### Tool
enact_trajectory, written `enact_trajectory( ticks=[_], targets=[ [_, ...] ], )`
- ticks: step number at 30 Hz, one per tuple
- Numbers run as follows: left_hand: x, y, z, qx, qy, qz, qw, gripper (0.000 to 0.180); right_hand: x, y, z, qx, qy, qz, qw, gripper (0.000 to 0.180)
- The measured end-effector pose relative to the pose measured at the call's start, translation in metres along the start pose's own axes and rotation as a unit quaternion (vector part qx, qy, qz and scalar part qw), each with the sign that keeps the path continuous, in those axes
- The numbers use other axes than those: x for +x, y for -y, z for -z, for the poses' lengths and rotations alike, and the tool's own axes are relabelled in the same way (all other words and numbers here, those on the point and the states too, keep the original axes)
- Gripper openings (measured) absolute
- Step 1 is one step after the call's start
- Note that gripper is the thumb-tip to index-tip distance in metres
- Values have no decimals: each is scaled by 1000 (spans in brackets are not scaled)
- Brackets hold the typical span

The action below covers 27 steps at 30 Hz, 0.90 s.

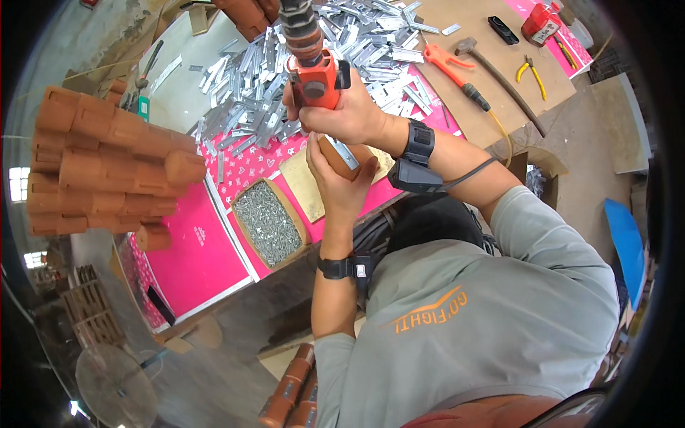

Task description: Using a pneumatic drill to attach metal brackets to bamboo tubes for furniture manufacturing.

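Note:
My right hand point(346, 114) is closed around an orange-red power screwdriver point(316, 80), whose ribbed dark upper part rises toward the top of the view. Just below it, my left hand point(335, 182) grips a reddish-brown block point(335, 158) with a narrow silver metal plate point(347, 155) on its face. The screwdriver's tip is hidden behind my right hand, so I cannot tell whether it touches the plate. Under the block lies a pale board point(303, 187) on the pink-covered table point(193, 246). An open box of screws point(269, 221) stands left of my left forearm.
Loose metal plates point(250, 93) form a heap beyond my hands. Reddish-brown blocks point(107, 160) are stacked at the left. To the right lie an orange air gun point(449, 68) with a hose, a hammer point(506, 85), yellow pliers point(531, 75) and a red bottle point(542, 23).

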State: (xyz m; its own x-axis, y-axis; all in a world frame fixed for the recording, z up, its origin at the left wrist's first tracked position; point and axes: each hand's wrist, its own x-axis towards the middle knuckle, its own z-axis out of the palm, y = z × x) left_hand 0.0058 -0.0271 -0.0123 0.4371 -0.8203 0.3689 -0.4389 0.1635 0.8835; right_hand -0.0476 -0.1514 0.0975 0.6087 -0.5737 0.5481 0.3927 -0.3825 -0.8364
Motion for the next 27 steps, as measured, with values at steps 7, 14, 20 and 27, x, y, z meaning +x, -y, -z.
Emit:
enact_trajectory(
  ticks=[7, 14, 20, 27],
  targets=[
    [0, 3, -1, 25, -1, 0, 1000, 110, -3, 3, -2, 26, -22, 8, 999, 21],
    [1, 2, -3, 35, -22, -24, 999, 105, -3, -6, -2, -60, -10, -27, 998, 14],
    [1, 4, -1, 77, -35, -58, 995, 108, -1, -5, -4, 36, 19, -22, 999, 17],
    [-5, -22, 37, 160, -37, -33, 986, 88, 0, 33, 4, 33, 4, -77, 997, 26]
  ],
)
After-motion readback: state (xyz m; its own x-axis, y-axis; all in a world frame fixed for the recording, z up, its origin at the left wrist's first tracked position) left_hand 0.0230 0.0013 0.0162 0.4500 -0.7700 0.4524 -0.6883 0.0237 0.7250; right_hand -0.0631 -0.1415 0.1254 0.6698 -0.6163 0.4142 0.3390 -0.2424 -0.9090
